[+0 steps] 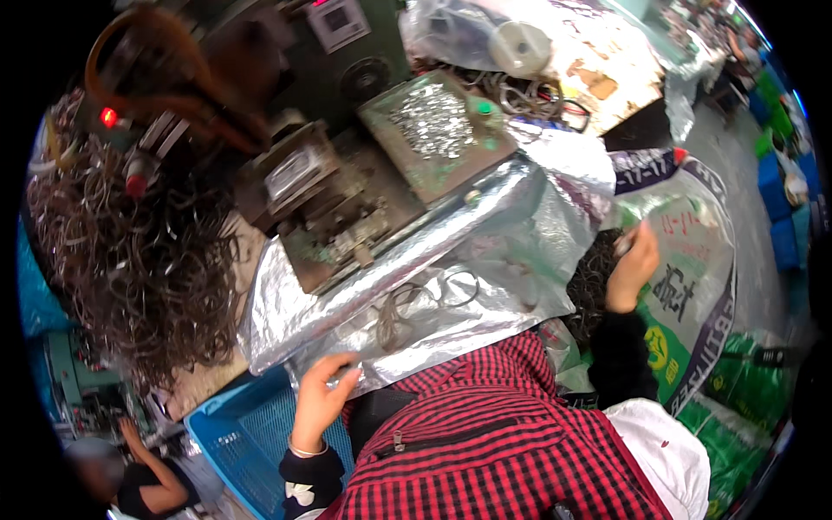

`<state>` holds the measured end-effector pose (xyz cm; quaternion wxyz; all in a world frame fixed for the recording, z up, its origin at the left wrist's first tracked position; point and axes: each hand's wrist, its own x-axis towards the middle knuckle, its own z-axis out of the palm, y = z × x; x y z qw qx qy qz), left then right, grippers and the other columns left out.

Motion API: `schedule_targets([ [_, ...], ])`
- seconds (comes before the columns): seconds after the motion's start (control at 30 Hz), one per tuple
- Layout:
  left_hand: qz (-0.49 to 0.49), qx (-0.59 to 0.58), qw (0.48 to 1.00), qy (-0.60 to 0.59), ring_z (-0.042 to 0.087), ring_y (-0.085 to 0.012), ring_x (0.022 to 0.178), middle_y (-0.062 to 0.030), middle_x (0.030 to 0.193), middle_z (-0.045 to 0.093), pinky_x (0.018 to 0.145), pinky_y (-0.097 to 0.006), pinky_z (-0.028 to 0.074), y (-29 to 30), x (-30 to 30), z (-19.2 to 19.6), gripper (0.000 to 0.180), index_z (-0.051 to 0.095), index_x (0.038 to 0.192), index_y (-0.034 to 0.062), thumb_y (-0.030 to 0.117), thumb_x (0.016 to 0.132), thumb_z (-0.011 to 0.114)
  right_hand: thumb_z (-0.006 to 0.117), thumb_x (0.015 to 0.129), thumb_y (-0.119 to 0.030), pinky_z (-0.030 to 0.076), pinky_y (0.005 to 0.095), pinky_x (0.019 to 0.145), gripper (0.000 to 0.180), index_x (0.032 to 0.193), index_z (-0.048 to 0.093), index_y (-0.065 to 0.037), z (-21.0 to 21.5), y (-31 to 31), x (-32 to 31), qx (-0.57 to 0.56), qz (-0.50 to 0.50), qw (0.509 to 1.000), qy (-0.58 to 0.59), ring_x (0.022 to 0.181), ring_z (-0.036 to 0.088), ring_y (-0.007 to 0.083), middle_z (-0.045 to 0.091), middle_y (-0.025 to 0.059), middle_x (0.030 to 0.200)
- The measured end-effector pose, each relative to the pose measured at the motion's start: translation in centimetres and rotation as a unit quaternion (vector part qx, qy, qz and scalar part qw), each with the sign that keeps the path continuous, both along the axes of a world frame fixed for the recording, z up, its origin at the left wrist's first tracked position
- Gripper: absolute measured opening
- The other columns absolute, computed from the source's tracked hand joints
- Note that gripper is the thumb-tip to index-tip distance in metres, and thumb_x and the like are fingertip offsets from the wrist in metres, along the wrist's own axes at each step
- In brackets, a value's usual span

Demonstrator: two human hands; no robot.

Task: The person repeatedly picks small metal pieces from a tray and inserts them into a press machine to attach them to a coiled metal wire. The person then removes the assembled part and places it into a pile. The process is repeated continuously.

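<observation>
My left hand (321, 403) is at the near edge of a silvery foil sheet (442, 334), its thumb and forefinger apart with nothing visible between them. A few thin dark looped bands (390, 321) lie on this sheet in front of me. To the right, my right hand (635, 267) is raised above the mouth of a printed white-and-green sack (693, 260). Its fingers are smeared, so I cannot make out whether they hold anything. A heap of dark curly bands (592, 286) lies beside that hand.
A green machine (355, 78) stands ahead, with a tray of small shiny metal pieces (431, 120). Many brown looped bands (147, 286) are piled at left. A blue plastic basket (251, 425) is by my left arm. Another person (156, 477) works at lower left.
</observation>
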<state>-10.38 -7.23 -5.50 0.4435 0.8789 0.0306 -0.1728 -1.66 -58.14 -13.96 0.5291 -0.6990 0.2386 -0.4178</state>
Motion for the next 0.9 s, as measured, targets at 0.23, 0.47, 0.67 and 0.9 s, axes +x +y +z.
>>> schedule_targets([
  [0.23, -0.126, 0.072, 0.978, -0.15, 0.056, -0.0381, 0.122, -0.021, 0.13, 0.061, 0.103, -0.045, 0.045, -2.1, 0.4, -6.5, 0.05, 0.06, 0.131, 0.002, 0.024, 0.088, 0.073, 0.078, 0.078, -0.026, 0.052, 0.042, 0.09, 0.046, 0.119, 0.068, -0.006, 3.2, 20.6, 1.8, -0.254, 0.571, 0.778, 0.065, 0.106, 0.065, 0.0349, 0.069, 0.016, 0.111],
  [0.47, -0.202, -0.11, 0.966, -0.117, 0.063, -0.0305, 0.116, -0.0166, 0.124, 0.067, 0.1, -0.039, 0.047, -4.3, -1.4, -4.4, 0.038, 0.064, 0.13, 0.0052, 0.019, 0.094, 0.067, 0.074, 0.078, -0.039, 0.048, 0.0499, 0.093, 0.046, 0.119, 0.07, -0.019, 0.4, 24.6, 0.2, -0.468, 0.617, 0.6, 0.201, 0.113, 0.059, 0.0316, 0.064, 0.0096, 0.115],
  [0.67, 0.033, -0.016, 0.988, -0.147, 0.067, -0.0268, 0.106, -0.0145, 0.113, 0.072, 0.093, -0.035, 0.051, 0.8, -4.9, -3.1, 0.026, 0.072, 0.115, 0.0036, 0.011, 0.09, 0.07, 0.076, 0.075, -0.036, 0.052, 0.0428, 0.089, 0.033, 0.103, 0.076, -0.019, 1.3, 6.4, -3.0, -0.412, 0.526, 0.66, 0.344, 0.105, 0.064, 0.0319, 0.068, 0.0085, 0.107],
  [0.9, 0.111, -0.011, 0.965, -0.238, 0.066, -0.0186, 0.1, -0.0105, 0.11, 0.071, 0.088, -0.029, 0.05, 1.1, -1.8, 2.8, 0.021, 0.072, 0.111, 0.0, 0.01, 0.094, 0.067, 0.073, 0.079, -0.013, 0.056, 0.0403, 0.077, 0.03, 0.105, 0.073, 0.001, 12.4, 6.8, -5.3, -0.279, 0.435, 0.818, 0.252, 0.087, 0.071, 0.0298, 0.073, 0.0147, 0.089],
])
